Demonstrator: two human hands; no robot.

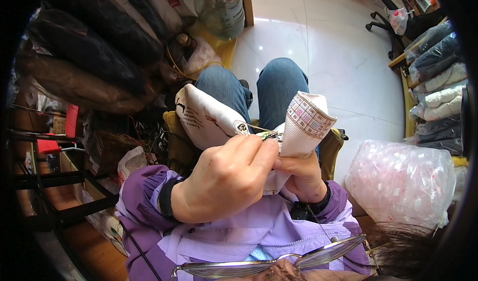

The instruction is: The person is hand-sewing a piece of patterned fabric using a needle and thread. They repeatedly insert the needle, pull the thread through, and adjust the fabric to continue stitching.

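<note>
I sit on a chair over a shiny white tile floor [318, 52]. At ten o'clock, dark bags in clear plastic [84, 47] are piled high. At four o'clock sits a big clear bag of pink and white bits [403, 181]. At two o'clock, folded clothes in plastic [438, 81] are stacked on a shelf, with an office chair [393, 22] past them. My knees in blue jeans [254, 89] point to twelve o'clock. My purple jacket [239, 231] and my glasses [269, 263] show at six o'clock.

The white cloth with stitched patterns [259, 119] is in the middle, just above my lap, and I hold it with both hands. My left hand [224, 179] is curled almost closed. Its thumb and first finger pinch something thin right at the cloth, next to a small colourful patch. I think it is a needle, but it is too small to be sure. A fine thread [254, 127] runs across the cloth there. My right hand [303, 174] is closed under the cloth, gripping a fold to keep it up.

To do this well, I think I should keep the cloth flat and tight, pinch softly, go slow, and keep my under fingers away from the sharp tip.
</note>
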